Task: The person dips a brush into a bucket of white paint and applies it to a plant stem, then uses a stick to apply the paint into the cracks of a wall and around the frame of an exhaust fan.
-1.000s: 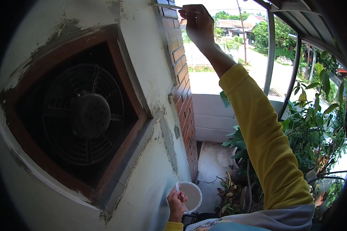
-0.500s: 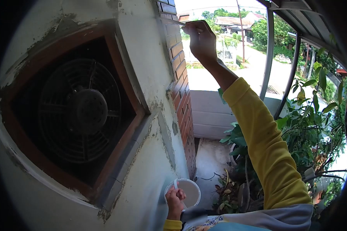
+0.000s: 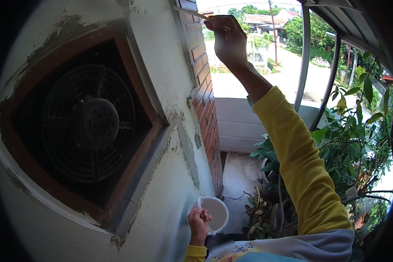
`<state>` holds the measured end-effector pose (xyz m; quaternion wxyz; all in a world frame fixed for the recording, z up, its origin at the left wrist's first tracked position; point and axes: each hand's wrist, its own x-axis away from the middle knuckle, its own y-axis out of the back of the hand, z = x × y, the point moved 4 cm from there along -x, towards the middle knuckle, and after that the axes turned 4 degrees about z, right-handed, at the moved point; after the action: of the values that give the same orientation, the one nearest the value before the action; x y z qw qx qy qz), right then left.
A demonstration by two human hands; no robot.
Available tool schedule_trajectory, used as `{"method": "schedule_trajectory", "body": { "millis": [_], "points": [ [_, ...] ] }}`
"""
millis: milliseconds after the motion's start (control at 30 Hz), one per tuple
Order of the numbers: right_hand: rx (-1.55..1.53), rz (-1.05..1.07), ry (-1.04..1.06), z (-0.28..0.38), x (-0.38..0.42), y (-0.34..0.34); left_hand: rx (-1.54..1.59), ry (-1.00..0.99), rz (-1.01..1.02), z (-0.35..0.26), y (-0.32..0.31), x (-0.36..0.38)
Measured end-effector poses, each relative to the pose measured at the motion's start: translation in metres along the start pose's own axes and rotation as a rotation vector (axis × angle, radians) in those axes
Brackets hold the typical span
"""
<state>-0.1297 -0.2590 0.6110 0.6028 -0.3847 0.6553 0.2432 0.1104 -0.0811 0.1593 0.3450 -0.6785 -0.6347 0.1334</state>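
My right hand (image 3: 229,43) is raised at the upper middle, closed around a thin, pale, stick-like tool (image 3: 195,14). The tool's far end meets the pale wall (image 3: 155,56) near its corner with the brickwork (image 3: 201,72); the tip is too blurred to make out its kind. Low in the view, my left hand (image 3: 198,225) grips the white handle of a round white bucket (image 3: 226,212). Greyish-white material shows inside the bucket, which hangs close beside the wall.
A dark fan (image 3: 98,122) sits in a brown-framed wall opening on the left. Leafy plants (image 3: 336,144) and dry leaves crowd the right. A low white wall (image 3: 238,124) and metal posts (image 3: 303,56) stand ahead, under a roof edge.
My right hand and the tool have moved slightly up, the tool's far end sliding higher and left along the wall edge. My left hand stays on the bucket handle.
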Motion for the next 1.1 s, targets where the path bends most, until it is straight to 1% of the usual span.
{"method": "schedule_trajectory", "body": {
  "millis": [67, 133, 167, 200, 267, 333, 367, 467, 533, 567, 633, 667, 700, 733, 800, 933, 1000, 1067, 1100],
  "points": [
    [0.012, 0.031, 0.064, -0.02, -0.006, -0.012, 0.003, 0.009, -0.008, 0.001, -0.001, 0.001],
    [0.146, 0.15, 0.11, -0.02, 0.006, -0.016, 0.006, 0.019, -0.013, 0.0, 0.0, 0.002],
    [0.213, 0.181, 0.25, -0.014, 0.017, -0.014, 0.009, 0.024, -0.013, 0.001, 0.0, 0.003],
    [0.148, 0.22, 0.152, -0.002, 0.03, -0.01, 0.015, 0.029, -0.012, 0.001, -0.001, 0.002],
    [0.009, 0.301, 0.029, 0.012, 0.058, -0.004, 0.002, 0.03, -0.004, 0.0, -0.001, 0.002],
    [0.003, 0.344, 0.028, 0.022, 0.077, 0.003, -0.003, 0.028, -0.007, -0.001, -0.002, 0.004],
    [0.012, 0.368, -0.026, 0.027, 0.083, 0.008, -0.002, 0.026, -0.009, -0.002, -0.003, 0.004],
    [0.012, 0.381, -0.067, 0.026, 0.07, 0.011, -0.002, 0.03, -0.015, 0.0, -0.005, 0.001],
    [0.046, 0.306, 0.1, 0.02, 0.043, 0.009, 0.0, 0.038, -0.01, 0.003, -0.003, 0.0],
    [0.132, 0.306, 0.034, 0.019, 0.026, 0.005, 0.008, 0.039, -0.004, 0.005, -0.002, -0.001],
    [0.227, 0.189, 0.176, -0.001, -0.007, -0.007, 0.009, 0.035, 0.0, 0.004, -0.001, -0.001],
    [0.107, 0.134, 0.065, -0.002, -0.027, -0.01, 0.003, 0.032, 0.0, 0.002, -0.002, 0.0],
    [0.199, 0.076, 0.294, -0.007, -0.044, -0.015, -0.002, 0.027, 0.0, 0.0, -0.004, 0.0],
    [0.092, 0.047, 0.075, 0.002, -0.064, -0.017, 0.003, 0.023, -0.006, -0.001, -0.004, 0.0],
    [0.057, -0.021, 0.14, -0.002, -0.087, -0.024, 0.015, 0.014, -0.017, -0.002, -0.004, 0.0],
    [-0.004, 0.008, 0.081, -0.017, -0.069, -0.034, -0.02, -0.017, -0.006, -0.005, -0.004, 0.002],
    [0.023, 0.039, 0.091, -0.03, -0.028, -0.033, -0.017, -0.018, -0.02, -0.004, -0.002, 0.002],
    [0.174, 0.124, 0.153, -0.02, 0.016, -0.019, -0.02, -0.007, -0.018, -0.002, -0.001, 0.002],
    [0.14, 0.165, 0.076, -0.005, 0.033, -0.008, -0.021, -0.003, -0.015, -0.002, -0.001, 0.001]
  ]
}}
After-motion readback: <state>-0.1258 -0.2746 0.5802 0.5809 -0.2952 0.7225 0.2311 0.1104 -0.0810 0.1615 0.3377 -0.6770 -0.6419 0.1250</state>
